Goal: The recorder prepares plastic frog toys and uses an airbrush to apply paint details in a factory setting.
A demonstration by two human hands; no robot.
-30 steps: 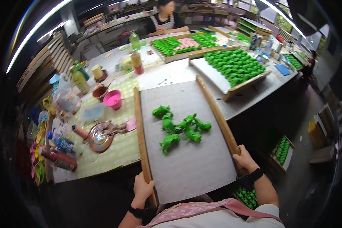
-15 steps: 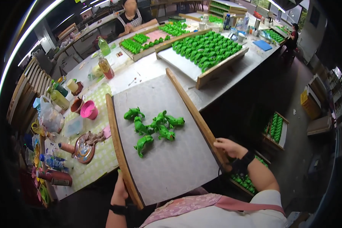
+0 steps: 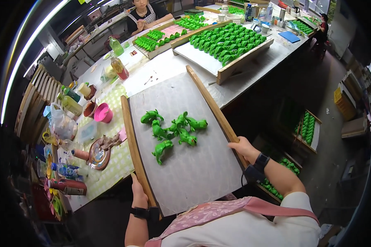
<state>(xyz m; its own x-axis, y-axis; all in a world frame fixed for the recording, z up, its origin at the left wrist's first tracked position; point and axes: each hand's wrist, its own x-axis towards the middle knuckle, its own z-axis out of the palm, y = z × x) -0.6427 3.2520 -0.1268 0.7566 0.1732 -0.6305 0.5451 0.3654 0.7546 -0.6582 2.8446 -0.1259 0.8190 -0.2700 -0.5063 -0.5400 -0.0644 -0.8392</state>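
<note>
Tray shifted left in view, cluttered white table, dim floor

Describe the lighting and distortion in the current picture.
Head view: the tube light glares white at upper left and curves strongly; head view: deep shadow lies below the table; head view: the rim fades to black; head view: the green figures look reasonably clear.

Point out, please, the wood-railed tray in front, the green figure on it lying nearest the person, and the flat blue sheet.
Wood-railed tray [image 3: 189, 177]: head view, bare pale surface.
Green figure [image 3: 162, 148]: head view, middle of its body.
Flat blue sheet [image 3: 289, 37]: head view, upper face.
</note>
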